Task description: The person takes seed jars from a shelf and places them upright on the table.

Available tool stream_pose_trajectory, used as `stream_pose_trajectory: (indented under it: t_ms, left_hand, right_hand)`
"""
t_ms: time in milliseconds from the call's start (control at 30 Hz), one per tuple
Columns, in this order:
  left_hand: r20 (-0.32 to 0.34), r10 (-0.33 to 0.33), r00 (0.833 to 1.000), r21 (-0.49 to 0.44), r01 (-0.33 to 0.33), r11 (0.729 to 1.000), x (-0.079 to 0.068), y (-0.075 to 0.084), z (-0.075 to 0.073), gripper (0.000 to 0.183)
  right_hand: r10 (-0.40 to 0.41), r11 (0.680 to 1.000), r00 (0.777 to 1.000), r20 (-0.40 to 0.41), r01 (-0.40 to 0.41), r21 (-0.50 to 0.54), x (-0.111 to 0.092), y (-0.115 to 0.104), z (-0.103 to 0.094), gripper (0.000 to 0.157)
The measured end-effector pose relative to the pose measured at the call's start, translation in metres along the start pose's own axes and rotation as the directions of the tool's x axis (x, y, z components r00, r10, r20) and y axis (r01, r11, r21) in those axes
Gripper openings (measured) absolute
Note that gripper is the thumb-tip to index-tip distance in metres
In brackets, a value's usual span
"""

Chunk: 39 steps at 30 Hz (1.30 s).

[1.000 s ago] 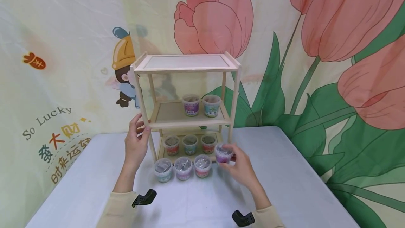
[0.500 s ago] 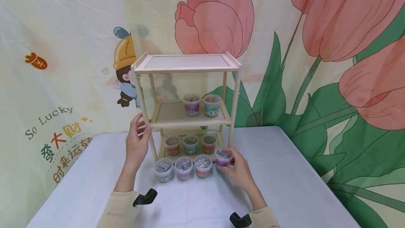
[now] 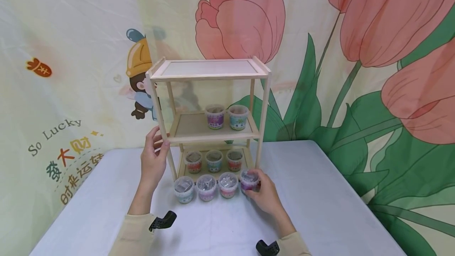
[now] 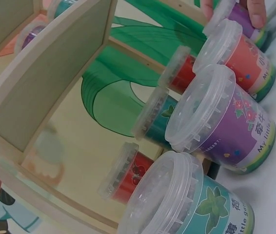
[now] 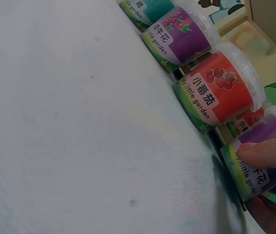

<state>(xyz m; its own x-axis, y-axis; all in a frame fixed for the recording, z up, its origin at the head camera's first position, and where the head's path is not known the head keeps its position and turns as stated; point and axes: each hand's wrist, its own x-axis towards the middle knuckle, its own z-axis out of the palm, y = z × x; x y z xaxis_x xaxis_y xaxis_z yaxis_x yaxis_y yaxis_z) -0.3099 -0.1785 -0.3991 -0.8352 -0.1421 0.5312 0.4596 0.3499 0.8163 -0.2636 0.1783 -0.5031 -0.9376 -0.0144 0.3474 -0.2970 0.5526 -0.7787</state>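
fingers of the right hand [image 3: 266,194] pinch a purple tub [image 3: 249,184] by its side, lid upward, at the right end of the front row, near the front right corner of the wooden rack [image 3: 209,77]. whether its base meets the table [image 3: 209,232] i cannot tell. the likeliest trouble is a knock: the red tub [image 5: 221,90] stands just beside it, and a leftward drift or careless release could shove that one into the purple neighbour [image 3: 206,187] and then the teal tub [image 3: 184,191] at the row's left end. a tilted release could also make it rock or tip.

the left hand [image 3: 154,161] holds the rack's front left post [image 3: 158,110] at the middle shelf [image 3: 188,125] corner, thumb and bent fingers around it; a jerk there could jolt the two tubs [image 3: 215,117] near that shelf's right edge or shift the three tubs [image 3: 214,162] on the bottom shelf [image 3: 203,170].
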Motion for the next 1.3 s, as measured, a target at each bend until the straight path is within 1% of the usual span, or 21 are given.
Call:
stream_pose_trajectory:
  t_ms: [200, 300, 533, 700, 867, 1033, 1133, 1300]
  left_hand:
    - [0.0, 0.006, 1.0, -0.002, -0.006, 1.0, 0.002, 0.002, 0.0, 0.059]
    - [-0.001, 0.006, 1.0, -0.005, -0.006, 1.0, 0.003, 0.003, 0.001, 0.059]
    - [0.003, -0.01, 1.0, 0.015, 0.01, 1.0, 0.003, 0.004, 0.001, 0.06]
    - [-0.003, -0.014, 1.0, 0.016, 0.014, 1.0, 0.002, 0.003, 0.0, 0.06]
    - [-0.014, -0.019, 1.0, 0.012, 0.019, 1.0, 0.0, 0.002, -0.001, 0.059]
    - [-0.013, -0.013, 1.0, 0.006, 0.013, 1.0, 0.0, 0.003, -0.001, 0.059]
    - [-0.006, -0.02, 1.0, 0.008, 0.02, 1.0, 0.0, 0.002, 0.0, 0.059]
    - [-0.003, -0.025, 1.0, 0.003, 0.025, 1.0, 0.0, 0.002, 0.001, 0.059]
  right_hand:
    - [0.0, 1.0, 1.0, -0.004, 0.0, -0.015, 0.0, 0.002, 0.003, 0.06]
    - [0.008, 1.0, 1.0, -0.001, -0.008, -0.005, 0.0, 0.003, 0.003, 0.06]
    - [-0.003, 1.0, 1.0, -0.008, 0.003, 0.007, 0.001, 0.005, 0.005, 0.06]
    - [-0.004, 1.0, 1.0, 0.007, 0.004, 0.006, 0.001, 0.006, 0.005, 0.06]
    - [0.016, 1.0, 0.998, 0.054, -0.016, 0.004, 0.002, 0.003, 0.001, 0.059]
    - [0.038, 0.999, 0.99, 0.132, -0.035, -0.02, 0.004, -0.005, -0.01, 0.061]
    - [0.033, 0.999, 0.983, 0.179, -0.025, -0.048, 0.005, -0.011, -0.02, 0.064]
    - [0.005, 0.995, 0.974, 0.228, 0.018, -0.1, 0.003, -0.019, -0.033, 0.068]
